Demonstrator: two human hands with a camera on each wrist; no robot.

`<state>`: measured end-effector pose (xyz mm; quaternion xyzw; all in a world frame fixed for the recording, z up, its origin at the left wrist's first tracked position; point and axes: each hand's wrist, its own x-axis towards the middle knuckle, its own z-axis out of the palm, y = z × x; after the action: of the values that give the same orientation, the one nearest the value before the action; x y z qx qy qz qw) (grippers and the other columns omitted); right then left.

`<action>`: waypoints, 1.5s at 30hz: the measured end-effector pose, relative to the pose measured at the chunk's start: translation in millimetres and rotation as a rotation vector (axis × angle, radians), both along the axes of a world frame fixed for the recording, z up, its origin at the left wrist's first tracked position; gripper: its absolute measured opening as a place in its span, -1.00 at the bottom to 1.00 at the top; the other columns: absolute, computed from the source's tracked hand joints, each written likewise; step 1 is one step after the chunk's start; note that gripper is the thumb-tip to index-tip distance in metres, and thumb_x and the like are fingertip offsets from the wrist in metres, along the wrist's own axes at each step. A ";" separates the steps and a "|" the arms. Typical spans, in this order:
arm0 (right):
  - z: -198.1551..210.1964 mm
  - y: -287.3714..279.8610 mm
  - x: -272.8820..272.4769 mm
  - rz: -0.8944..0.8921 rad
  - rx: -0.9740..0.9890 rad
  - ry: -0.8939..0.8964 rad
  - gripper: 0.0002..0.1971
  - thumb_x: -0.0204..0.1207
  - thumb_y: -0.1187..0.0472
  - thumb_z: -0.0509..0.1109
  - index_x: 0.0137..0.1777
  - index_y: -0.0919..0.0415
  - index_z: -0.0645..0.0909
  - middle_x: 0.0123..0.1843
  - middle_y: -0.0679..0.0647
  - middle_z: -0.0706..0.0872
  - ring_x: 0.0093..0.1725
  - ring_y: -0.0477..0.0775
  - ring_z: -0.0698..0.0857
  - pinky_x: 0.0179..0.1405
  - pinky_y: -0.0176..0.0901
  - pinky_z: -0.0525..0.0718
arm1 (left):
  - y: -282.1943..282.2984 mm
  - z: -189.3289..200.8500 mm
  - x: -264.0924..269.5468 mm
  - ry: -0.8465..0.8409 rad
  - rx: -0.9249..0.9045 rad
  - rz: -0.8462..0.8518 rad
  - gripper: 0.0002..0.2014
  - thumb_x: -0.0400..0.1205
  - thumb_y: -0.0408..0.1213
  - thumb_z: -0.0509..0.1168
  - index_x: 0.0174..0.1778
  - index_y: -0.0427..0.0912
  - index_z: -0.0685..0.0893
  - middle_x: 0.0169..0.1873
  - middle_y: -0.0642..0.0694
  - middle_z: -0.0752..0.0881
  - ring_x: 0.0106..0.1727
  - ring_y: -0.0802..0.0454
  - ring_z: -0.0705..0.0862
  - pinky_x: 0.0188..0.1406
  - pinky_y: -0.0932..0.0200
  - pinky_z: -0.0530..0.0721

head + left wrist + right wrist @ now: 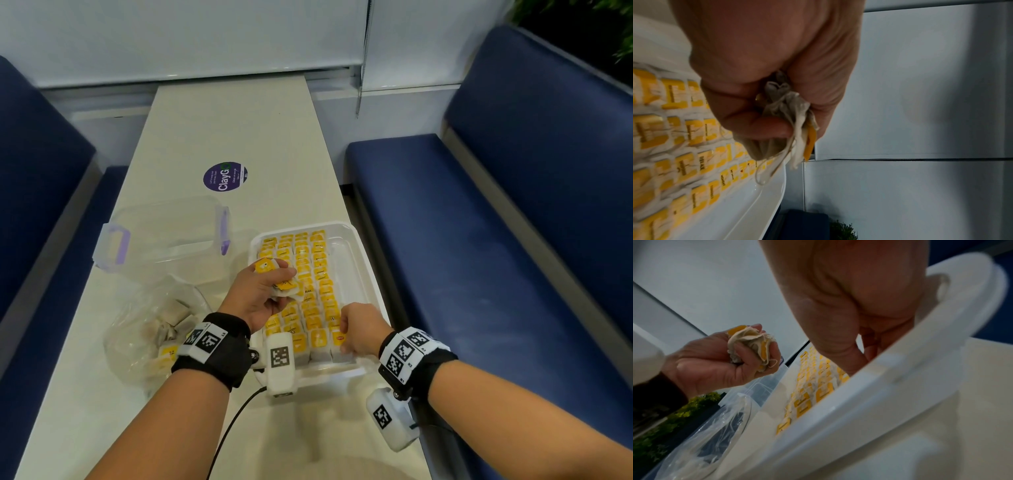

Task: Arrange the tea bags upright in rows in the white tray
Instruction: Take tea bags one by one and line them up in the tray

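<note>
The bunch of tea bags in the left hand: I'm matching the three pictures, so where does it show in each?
Head: bunch of tea bags left of centre, above the white tray.
Left wrist: centre, in the fist.
Right wrist: left.
Shared landmark: the tray's yellow-tagged rows.

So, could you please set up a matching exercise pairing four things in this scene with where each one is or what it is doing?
Things:
1. left hand
2. right hand
3. plastic bag
4. clear box

Places or states:
A. lies on the table, left of the white tray, with loose tea bags inside
B. grips a bunch of tea bags above the tray
C. stands beyond the bag, purple clips on its sides
D. fingers at the tea bags in the tray's near right corner

Pairs: 1-B, 2-D, 3-A, 4-C
</note>
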<state>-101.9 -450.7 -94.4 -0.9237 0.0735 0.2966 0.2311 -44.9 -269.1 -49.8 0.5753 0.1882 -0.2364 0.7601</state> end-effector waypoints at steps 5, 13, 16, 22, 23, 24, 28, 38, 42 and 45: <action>0.7 5.4 3.8 -0.031 -0.020 -0.003 -0.68 0.29 0.27 0.64 0.01 0.27 0.65 -0.08 0.18 0.79 -0.05 0.16 0.79 0.04 -0.03 0.76 | -1.3 -1.0 0.4 -0.004 -0.002 0.001 -0.81 0.55 -0.48 0.44 -0.23 -0.10 0.63 -0.46 -0.08 0.68 -0.52 -0.05 0.72 -0.55 0.26 0.48; 0.5 5.9 2.1 0.007 -0.018 0.021 -0.75 0.27 0.28 0.63 -0.17 0.23 0.60 -0.18 0.17 0.78 -0.20 0.13 0.76 -0.02 -0.03 0.78 | -1.9 -7.7 0.4 0.027 -0.025 0.009 -0.81 0.54 -0.46 0.46 -0.24 -0.08 0.65 -0.42 -0.08 0.66 -0.50 -0.01 0.69 -0.59 0.28 0.48; 3.5 4.7 2.4 0.035 -0.033 -0.007 -0.75 0.29 0.23 0.62 -0.13 0.22 0.61 -0.14 0.12 0.73 -0.16 0.11 0.73 -0.06 -0.08 0.75 | -3.4 -10.0 0.2 0.041 -0.042 0.002 -0.82 0.53 -0.42 0.48 -0.24 -0.06 0.66 -0.39 -0.06 0.67 -0.41 0.00 0.67 -0.56 0.28 0.50; 42.1 7.6 20.5 -0.077 0.387 -0.400 -0.78 0.45 0.26 0.52 0.06 0.15 0.61 -0.11 0.01 0.62 -0.25 -0.08 0.57 -0.27 -0.35 0.57 | -5.9 -13.1 -0.6 0.045 -0.070 0.024 -0.85 0.50 -0.33 0.49 -0.17 -0.06 0.64 -0.35 -0.06 0.68 -0.47 0.01 0.68 -0.60 0.27 0.52; 50.1 8.9 24.1 -0.054 0.471 -0.435 -0.75 0.45 0.33 0.50 0.07 0.10 0.60 -0.11 -0.01 0.61 -0.27 -0.10 0.56 -0.25 -0.37 0.59 | -7.1 -12.8 -0.8 0.048 -0.070 0.024 -0.84 0.48 -0.30 0.50 -0.15 -0.06 0.64 -0.34 -0.08 0.69 -0.45 -0.03 0.70 -0.61 0.27 0.52; 56.5 10.1 27.0 -0.034 0.513 -0.444 -0.73 0.46 0.39 0.46 0.07 0.06 0.61 -0.13 -0.03 0.62 -0.28 -0.10 0.56 -0.22 -0.35 0.61 | -8.6 -12.4 -0.9 0.049 -0.068 0.023 -0.85 0.49 -0.27 0.50 -0.14 -0.07 0.64 -0.33 -0.11 0.71 -0.43 -0.07 0.71 -0.62 0.27 0.52; 72.0 16.4 35.9 -0.175 0.637 -0.345 -0.90 0.49 0.33 0.33 -0.13 0.19 0.67 -0.25 0.06 0.65 -0.27 0.00 0.65 -0.17 -0.05 0.73 | -14.7 -8.2 -1.8 0.025 -0.095 0.047 -0.91 0.58 -0.24 0.46 -0.13 -0.08 0.67 -0.33 -0.15 0.71 -0.30 -0.12 0.69 -0.59 0.24 0.59; 64.3 26.1 51.7 -0.178 0.485 -0.362 -0.73 0.31 0.17 0.64 -0.33 0.09 0.55 -0.35 -0.03 0.54 -0.38 -0.09 0.50 -0.37 -0.24 0.53 | -21.4 -8.1 0.9 -0.009 -0.158 0.072 -0.83 0.52 -0.13 0.48 -0.18 -0.04 0.61 -0.27 -0.07 0.75 -0.33 0.02 0.73 -0.25 0.07 0.67; 68.3 24.9 56.9 -0.049 0.472 -0.404 -0.80 0.34 0.25 0.62 -0.27 0.03 0.62 -0.12 0.01 0.68 -0.12 -0.02 0.64 -0.05 -0.13 0.65 | -19.3 -7.7 3.2 0.067 -0.246 0.061 -0.87 0.57 -0.16 0.44 -0.05 -0.11 0.70 -0.19 -0.11 0.78 -0.25 -0.01 0.76 -0.14 0.05 0.71; 69.9 23.8 59.8 0.012 0.483 -0.409 -0.79 0.33 0.31 0.62 -0.27 0.06 0.63 -0.06 -0.06 0.66 -0.16 -0.17 0.59 -0.06 -0.26 0.54 | -20.4 -8.3 4.7 0.067 -0.286 0.050 -0.90 0.57 -0.17 0.40 -0.09 -0.09 0.74 -0.22 -0.08 0.80 -0.25 0.03 0.79 -0.20 0.11 0.76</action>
<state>-42.1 -426.9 -24.5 -0.8831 -0.0526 0.1150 0.4518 -40.2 -289.5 -58.1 0.4481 0.1921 -0.2606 0.8333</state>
